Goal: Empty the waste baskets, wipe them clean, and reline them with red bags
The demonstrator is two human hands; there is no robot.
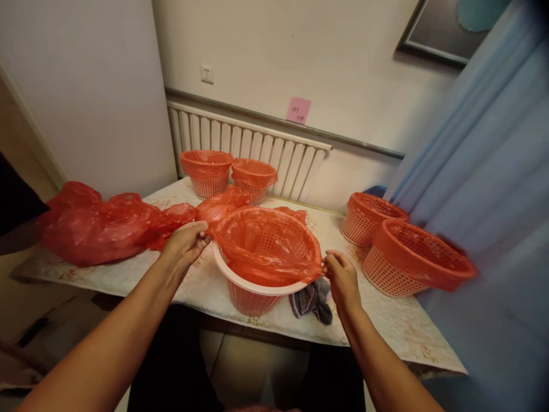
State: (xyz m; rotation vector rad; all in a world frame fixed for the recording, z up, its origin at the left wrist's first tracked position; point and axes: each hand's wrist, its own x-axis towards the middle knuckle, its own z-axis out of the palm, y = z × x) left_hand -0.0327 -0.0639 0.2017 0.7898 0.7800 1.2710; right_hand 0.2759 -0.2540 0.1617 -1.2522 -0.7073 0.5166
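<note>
A white perforated plastic basket [253, 300] stands near the table's front edge with a red plastic bag [266, 260] inside it. The bag folds over the far part of the rim, while the white near rim is bare. At the basket's left side, my left hand [191, 240] pinches the bag's edge. My right hand [341, 274] grips the bag's edge just beyond the right rim. Between them the near edge of the bag is stretched across the basket's opening.
Two bag-lined baskets [210, 183] stand by the radiator [257, 137], and two more lined baskets [401, 269] are at right beside a blue curtain [484, 189]. Crumpled red bags [107, 226] lie at left. A dark cloth [313, 303] sits near the basket on the white-covered table [193, 286].
</note>
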